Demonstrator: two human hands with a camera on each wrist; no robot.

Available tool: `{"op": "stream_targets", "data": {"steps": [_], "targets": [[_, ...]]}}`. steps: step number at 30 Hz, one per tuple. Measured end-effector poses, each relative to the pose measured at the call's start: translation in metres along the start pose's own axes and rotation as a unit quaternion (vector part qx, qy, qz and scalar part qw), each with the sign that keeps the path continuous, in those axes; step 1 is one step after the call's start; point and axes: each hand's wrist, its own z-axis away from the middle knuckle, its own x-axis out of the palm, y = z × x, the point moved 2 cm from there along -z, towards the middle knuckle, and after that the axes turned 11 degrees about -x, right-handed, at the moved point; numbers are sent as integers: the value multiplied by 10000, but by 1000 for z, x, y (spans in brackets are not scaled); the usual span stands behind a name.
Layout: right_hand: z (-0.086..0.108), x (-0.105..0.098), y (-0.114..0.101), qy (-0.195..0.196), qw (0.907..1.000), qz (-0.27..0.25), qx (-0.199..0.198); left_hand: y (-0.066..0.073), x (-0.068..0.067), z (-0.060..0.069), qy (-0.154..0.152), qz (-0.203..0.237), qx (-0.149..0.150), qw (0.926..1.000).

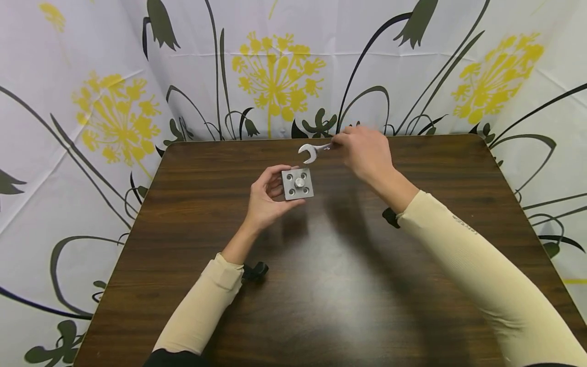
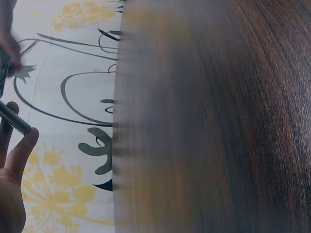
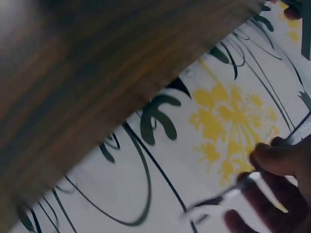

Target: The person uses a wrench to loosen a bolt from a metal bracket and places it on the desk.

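My left hand (image 1: 265, 201) grips a square grey metal plate (image 1: 289, 184) by its edges, above the table. Several round holes surround a bolt head (image 1: 299, 182) at the plate's middle. A threaded bolt shank (image 2: 15, 120) shows beside the fingers in the left wrist view, where the plate is mostly cut off. My right hand (image 1: 367, 153) holds a shiny wrench (image 1: 314, 151) by its handle. The wrench's open end points left, just above the plate and apart from it. In the right wrist view the wrench (image 3: 221, 198) is blurred and pinched between thumb and fingers.
A dark wood-grain table (image 1: 321, 306) lies under both hands. Behind it hangs a white curtain (image 1: 357, 30) printed with yellow flowers and grey stems. Black straps with small mounts (image 1: 257, 271) sit at the wrists.
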Motion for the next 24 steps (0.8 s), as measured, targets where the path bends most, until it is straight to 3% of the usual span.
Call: {"op": "stream_targets", "data": {"steps": [3, 7, 9, 13, 15, 19, 24], "targets": [[18, 8, 5, -786, 9872, -913, 1050, 1, -3, 0, -13, -4, 89, 10000], [41, 26, 11, -1519, 9498, -2066, 1794, -1, -7, 0, 21, -73, 150, 9999], [53, 39, 14, -1730, 9195, -2859, 2072, -7, -10, -1, 49, -50, 148, 9999], [73, 66, 18, -1713, 8454, -4272, 2709, -21, -15, -2, 102, -15, 84, 9999], [81, 77, 20, -1667, 8190, -4629, 2953, -24, -17, -2, 109, -17, 48, 9999], [91, 93, 21, -1645, 7953, -4842, 3254, -13, -14, 0, 93, -53, 31, 9999], [99, 105, 25, -1663, 7822, -4940, 3413, -4, -12, 2, 52, -21, -5, 10000]]}}
